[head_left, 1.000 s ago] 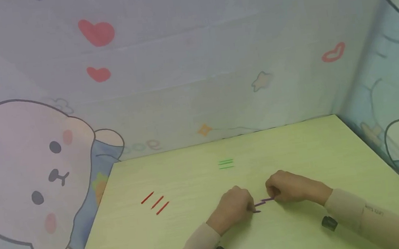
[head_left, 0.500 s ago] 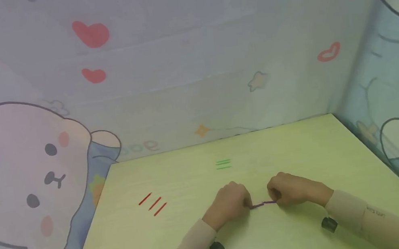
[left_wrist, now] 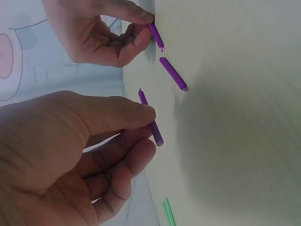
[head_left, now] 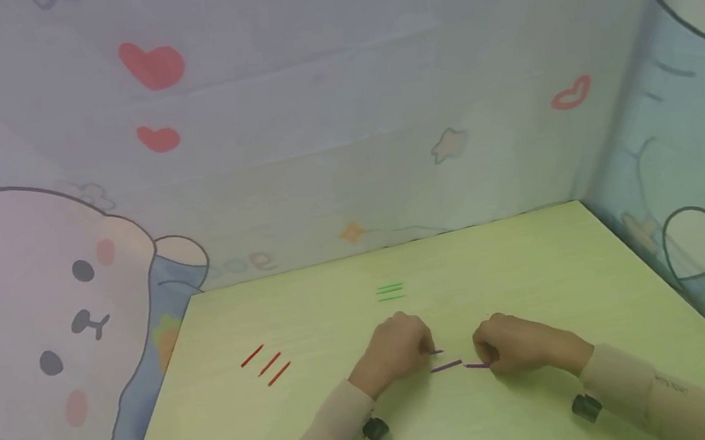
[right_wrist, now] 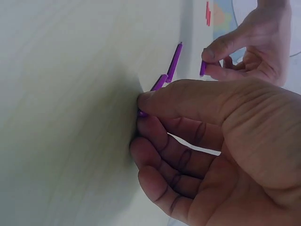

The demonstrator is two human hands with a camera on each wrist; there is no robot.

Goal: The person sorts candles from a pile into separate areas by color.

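Note:
My left hand (head_left: 395, 348) pinches a slim purple candle (left_wrist: 157, 135) between thumb and index finger, with the wick end pointing toward the right hand. A second purple candle (head_left: 447, 366) lies on the table, just nearer to me than the left hand's candle. My right hand (head_left: 516, 340) pinches a third purple candle (right_wrist: 160, 83) by one end, low at the table top. That candle's free end almost meets the end of the lying one. The right fingertips cover its other end.
Several red candles (head_left: 269, 363) lie slanted side by side on the pale yellow-green table (head_left: 310, 310), to the left. Several green candles (head_left: 390, 292) lie in parallel farther back. Behind the table hangs a printed cloth (head_left: 298, 197).
My left hand has moved away from me with its candle, leaving the lying purple candle fully uncovered. My right hand has shifted slightly toward me, holding its candle.

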